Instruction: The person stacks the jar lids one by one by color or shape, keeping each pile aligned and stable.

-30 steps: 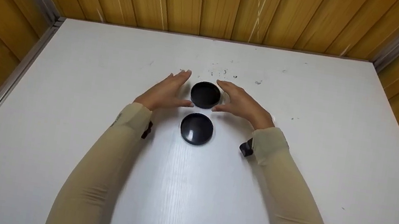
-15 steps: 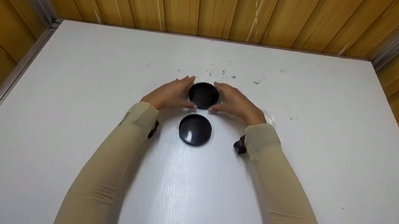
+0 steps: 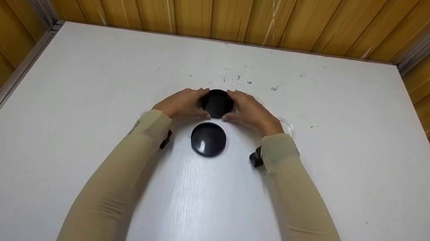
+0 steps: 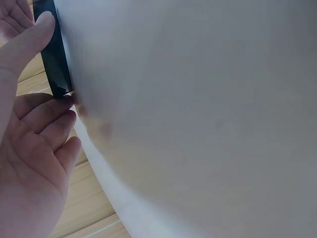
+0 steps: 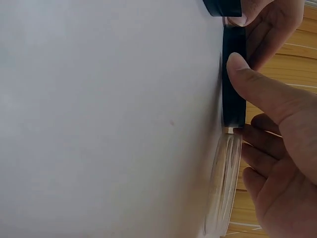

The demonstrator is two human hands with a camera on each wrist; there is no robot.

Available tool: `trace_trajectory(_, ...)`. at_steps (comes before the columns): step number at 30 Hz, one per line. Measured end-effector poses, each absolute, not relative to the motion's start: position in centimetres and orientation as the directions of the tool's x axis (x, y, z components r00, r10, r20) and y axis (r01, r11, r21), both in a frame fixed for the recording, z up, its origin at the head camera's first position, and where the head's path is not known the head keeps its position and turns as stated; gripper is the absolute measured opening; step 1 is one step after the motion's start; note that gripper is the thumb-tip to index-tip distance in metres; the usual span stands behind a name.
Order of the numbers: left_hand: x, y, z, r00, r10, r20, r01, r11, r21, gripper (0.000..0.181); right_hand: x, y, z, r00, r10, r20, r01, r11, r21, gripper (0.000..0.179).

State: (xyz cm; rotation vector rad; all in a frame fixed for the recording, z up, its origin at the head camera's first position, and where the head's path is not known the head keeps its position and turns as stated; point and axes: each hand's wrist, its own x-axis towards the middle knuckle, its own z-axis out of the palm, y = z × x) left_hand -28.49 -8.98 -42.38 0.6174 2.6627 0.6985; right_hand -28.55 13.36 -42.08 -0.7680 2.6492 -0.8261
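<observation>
Two shallow black round dishes with raised rims lie on the white table, one behind the other. My left hand [image 3: 185,103] and right hand [image 3: 253,112] hold the far dish [image 3: 217,104] from opposite sides. Each thumb presses its near side while the fingers reach round the far side. In both wrist views the thumb lies flat against the dark side wall of this dish [image 4: 54,62], which stands low over the tabletop. The near dish [image 3: 208,139], shiny inside, sits just in front of the thumbs, touched by neither hand.
A clear, low, rounded item [image 5: 225,183] lies beside the far dish, mostly hidden behind my right wrist in the head view. The white table [image 3: 364,161] has dark scuffs near its back. Wood-patterned panels [image 3: 233,7] wall it in at the back and sides.
Both hands have moved inward from either side of the far dish and now grip it. The dishes keep their places; the view has shifted slightly.
</observation>
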Motion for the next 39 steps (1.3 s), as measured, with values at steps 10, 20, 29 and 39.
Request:
trace_trajectory(10, -28.4, -9.3, -42.3, -0.863, 0.48, -0.161, 0.314, 0.757, 0.573, 0.079, -28.4, 13.4, -42.1, -0.835, -0.544, -0.087, -0.389, 0.693, -0.606, 0.078)
trace_trajectory(20, -28.2, -10.1, -41.6, -0.873, 0.471, -0.126, 0.315, 0.742, 0.592, 0.078, -28.1, 13.5, -41.1, -0.838, -0.54, -0.078, -0.378, 0.677, -0.632, 0.084)
trace_trajectory(29, -27.4, -10.4, -40.7, -0.872, 0.481, -0.09, 0.335, 0.721, 0.607, 0.077, -27.7, 13.8, -40.9, -0.842, -0.539, -0.026, -0.386, 0.635, -0.669, 0.084)
trace_trajectory(39, -26.2, -11.0, -40.6, -0.864, 0.504, -0.021, 0.357, 0.64, 0.68, 0.077, -26.6, 14.3, -40.5, -0.833, -0.554, 0.002, -0.389, 0.583, -0.713, 0.084)
